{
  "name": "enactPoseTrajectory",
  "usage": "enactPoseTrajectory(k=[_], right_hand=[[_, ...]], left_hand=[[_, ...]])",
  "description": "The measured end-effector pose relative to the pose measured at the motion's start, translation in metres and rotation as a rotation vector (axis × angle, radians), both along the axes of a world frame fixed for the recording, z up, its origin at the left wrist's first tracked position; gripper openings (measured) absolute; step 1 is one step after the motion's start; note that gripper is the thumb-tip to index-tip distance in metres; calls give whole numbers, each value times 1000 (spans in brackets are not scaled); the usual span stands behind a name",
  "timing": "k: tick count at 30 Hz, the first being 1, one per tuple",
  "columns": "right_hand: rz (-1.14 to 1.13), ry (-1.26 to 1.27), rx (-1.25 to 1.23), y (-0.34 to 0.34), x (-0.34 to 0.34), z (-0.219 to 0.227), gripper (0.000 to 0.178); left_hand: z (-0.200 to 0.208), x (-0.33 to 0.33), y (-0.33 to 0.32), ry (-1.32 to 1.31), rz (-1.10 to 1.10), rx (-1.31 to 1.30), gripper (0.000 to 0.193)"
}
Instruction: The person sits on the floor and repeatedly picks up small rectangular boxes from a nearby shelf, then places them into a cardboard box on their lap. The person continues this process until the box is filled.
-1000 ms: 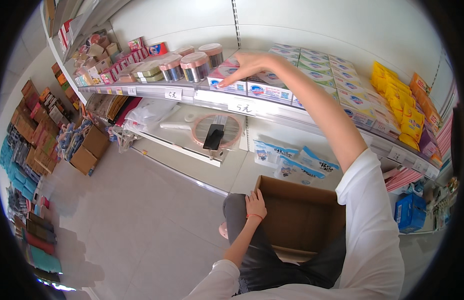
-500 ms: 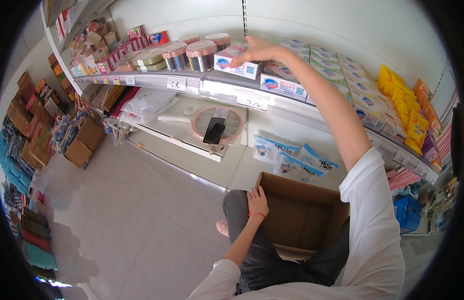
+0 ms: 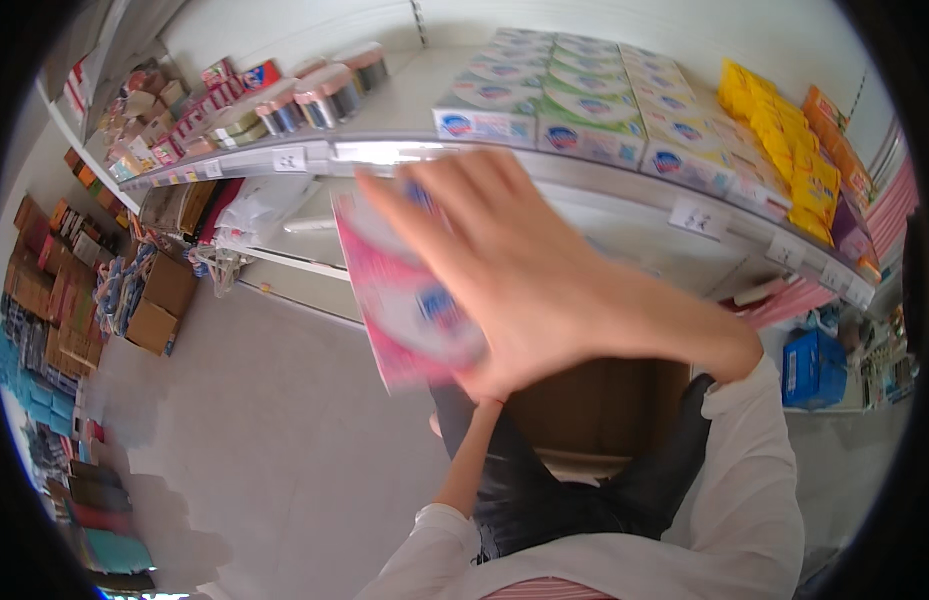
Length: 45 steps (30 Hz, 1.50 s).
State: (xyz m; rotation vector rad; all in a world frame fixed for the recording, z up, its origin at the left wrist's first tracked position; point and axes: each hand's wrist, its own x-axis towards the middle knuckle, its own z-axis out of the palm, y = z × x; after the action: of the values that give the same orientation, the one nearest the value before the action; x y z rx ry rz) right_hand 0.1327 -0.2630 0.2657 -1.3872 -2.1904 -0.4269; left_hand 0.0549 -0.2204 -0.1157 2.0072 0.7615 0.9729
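My right hand (image 3: pixel 525 270), blurred by motion, is raised close in front of me. Its fingers and thumb grip a pink-and-white soap box (image 3: pixel 400 335); whether it is one box or two side by side I cannot tell. Below it, my left forearm (image 3: pixel 475 450) reaches up over my left knee. The left hand's fingers are hidden behind the right hand and the box. Between my legs stands an open cardboard box (image 3: pixel 625 410), partly covered by my right arm. Green and white soap boxes (image 3: pixel 590 105) lie in stacked rows on the shelf.
Lidded clear jars (image 3: pixel 328 95) and small pink boxes (image 3: pixel 190 125) line the shelf's left part. Yellow packets (image 3: pixel 780 140) lie to the right. The shelf's front edge (image 3: pixel 405 152) runs across before me. Cartons (image 3: pixel 165 300) stand on the floor at left.
My right hand has drawn back from the shelf toward me, carrying the pink-and-white soap box from beside the jars. The view has shifted, and the left hand is now covered.
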Motion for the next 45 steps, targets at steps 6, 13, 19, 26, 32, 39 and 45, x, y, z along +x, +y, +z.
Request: enactPoseTrajectory(k=[6, 13, 19, 26, 32, 39, 45], right_hand=[[-101, 407, -421, -117, 19, -124, 110], [-417, 437, -555, -168, 45, -278, 106], [-468, 512, -565, -186, 33, -337, 106], [-436, 689, -591, -183, 48, -335, 91], [-632, 1572, -845, -193, 92, -396, 48], [-865, 2127, -445, -235, 81, -468, 40], [-1442, 1334, -618, -256, 75, -510, 46]], left_hand=[[39, -21, -48, -479, -715, -1431, 56], [22, -22, -75, -199, -852, -1672, 59], [-18, -6, -89, 188, -647, -1356, 33], [-18, -6, -88, 56, -580, -1473, 29], [-8, 1, -90, 85, -584, -1432, 30], [-74, 31, -42, 471, -598, -707, 31], [-118, 39, -15, 1297, -595, -125, 52]])
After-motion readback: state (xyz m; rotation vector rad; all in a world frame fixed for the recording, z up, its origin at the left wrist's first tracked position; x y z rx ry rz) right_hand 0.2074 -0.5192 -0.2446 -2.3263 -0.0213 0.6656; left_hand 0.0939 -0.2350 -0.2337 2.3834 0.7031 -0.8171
